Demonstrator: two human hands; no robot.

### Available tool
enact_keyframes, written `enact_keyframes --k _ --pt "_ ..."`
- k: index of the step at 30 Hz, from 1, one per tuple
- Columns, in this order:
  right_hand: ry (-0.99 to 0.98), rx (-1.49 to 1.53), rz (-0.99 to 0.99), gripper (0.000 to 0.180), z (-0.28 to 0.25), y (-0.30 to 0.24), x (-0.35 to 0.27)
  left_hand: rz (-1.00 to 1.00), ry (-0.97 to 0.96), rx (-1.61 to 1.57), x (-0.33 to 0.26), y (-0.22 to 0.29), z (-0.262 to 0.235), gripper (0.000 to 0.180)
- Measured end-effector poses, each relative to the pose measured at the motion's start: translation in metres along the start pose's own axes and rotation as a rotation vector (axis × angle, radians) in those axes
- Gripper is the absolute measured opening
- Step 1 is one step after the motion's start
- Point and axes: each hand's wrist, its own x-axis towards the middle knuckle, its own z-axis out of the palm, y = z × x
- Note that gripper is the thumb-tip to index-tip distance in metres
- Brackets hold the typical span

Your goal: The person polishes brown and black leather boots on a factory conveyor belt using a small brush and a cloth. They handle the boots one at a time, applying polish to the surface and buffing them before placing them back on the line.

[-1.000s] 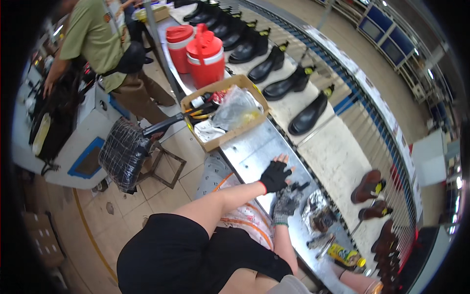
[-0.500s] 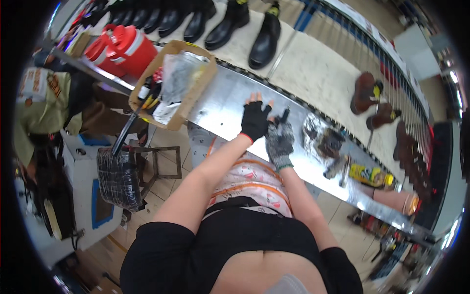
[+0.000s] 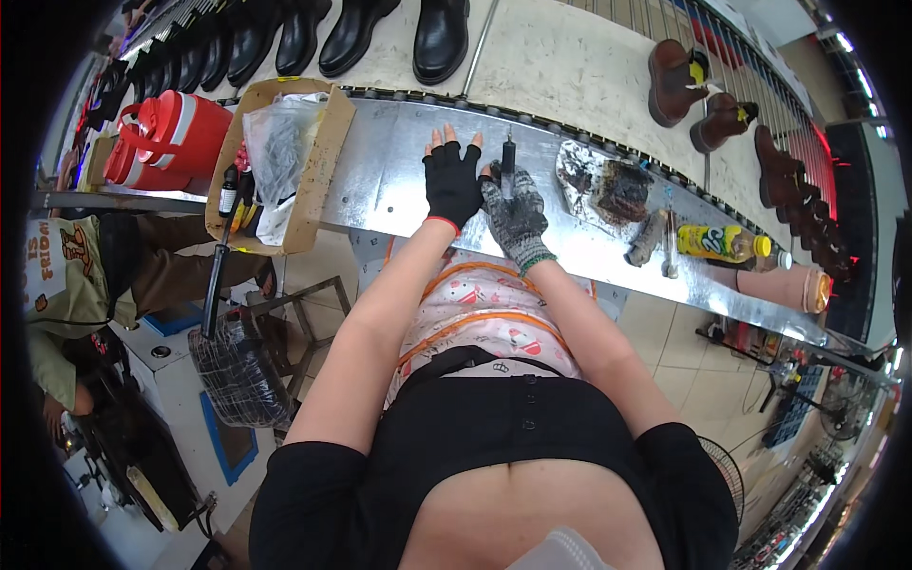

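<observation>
My left hand point(image 3: 452, 182), in a black fingerless glove with red trim, lies flat on the metal bench top point(image 3: 375, 180), its bare fingertips spread toward the conveyor. Beside it, my right hand point(image 3: 518, 217) wears a grey knit glove with dark stains. It grips a slim tool point(image 3: 509, 160) with a dark body and a thin metal tip pointing away from me; the exact kind cannot be made out. Right of that hand, a dark crusted block point(image 3: 624, 191) rests on a crumpled, blackened silvery sheet point(image 3: 576, 178).
Black boots point(image 3: 442, 43) and brown boots point(image 3: 676, 84) stand on the conveyor beyond. A cardboard box point(image 3: 330, 138) with bags and tools and red jugs point(image 3: 185, 133) are left. A yellow bottle point(image 3: 708, 241) lies right. A person point(image 3: 71, 271) and a wrapped stool point(image 3: 237, 370) are at far left.
The view has turned, so the bench and boots appear shifted left. Both hands remain side by side on the bench, and the slim tool in my right hand points more straight ahead.
</observation>
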Motion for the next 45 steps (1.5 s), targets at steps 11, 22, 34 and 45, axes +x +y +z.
enact_keyframes --k 11,22,34,45 --pt "0.057 -0.091 -0.125 0.029 -0.003 -0.001 -0.002 0.012 0.018 -0.002 0.0 0.0 -0.002 0.056" --pt "0.086 -0.177 -0.17 0.018 0.005 0.01 -0.007 0.025 0.017 0.03 0.001 -0.001 0.001 0.053" --pt "-0.044 -0.242 -0.014 0.045 0.007 0.017 -0.003 0.024 -0.021 0.06 0.001 -0.002 -0.001 0.055" --pt "-0.134 -0.188 -0.051 0.043 0.001 0.018 -0.003 0.013 -0.055 0.044 0.0 0.0 -0.009 0.065"
